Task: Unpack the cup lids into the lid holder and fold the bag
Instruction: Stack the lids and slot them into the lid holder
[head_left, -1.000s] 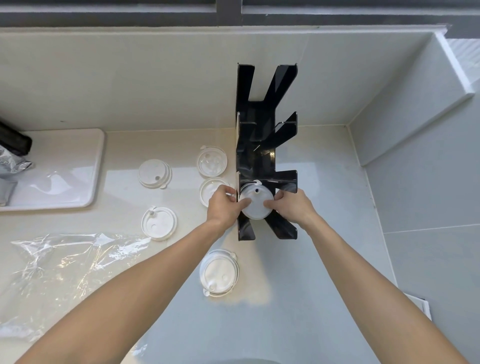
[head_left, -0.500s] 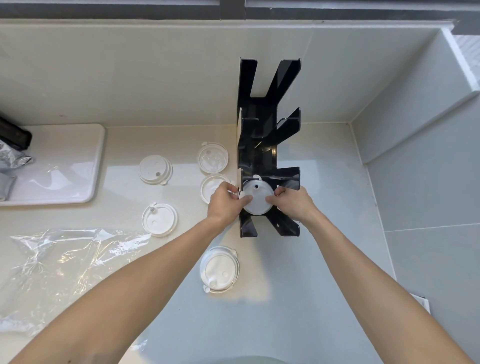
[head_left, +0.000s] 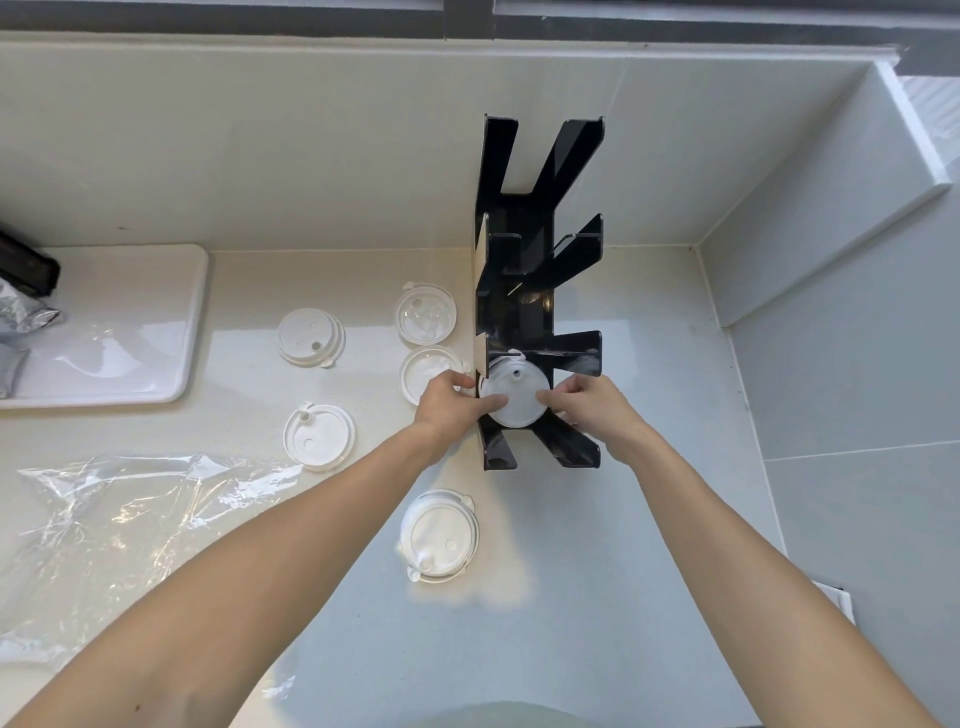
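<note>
Lid holder (head_left: 540, 291) stands nearly bare — we seat a first lid (head_left: 514, 395) in its lowest slot, left hand (head_left: 452, 405) and right hand (head_left: 587, 410) pinching its edges. Bag (head_left: 130, 514) lies unfolded; five loose lids (head_left: 319, 436) wait beside — we judge most remains.

Both arms reach forward, left hand (head_left: 451, 402) and right hand (head_left: 587, 410) pinching.

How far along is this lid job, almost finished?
Only partly. Done: the plastic bag lies emptied on the counter. In hand: the left hand and right hand hold one lid at the black holder. Left: five lids, such as this one, wait on the counter, and the bag is unfolded.
</note>
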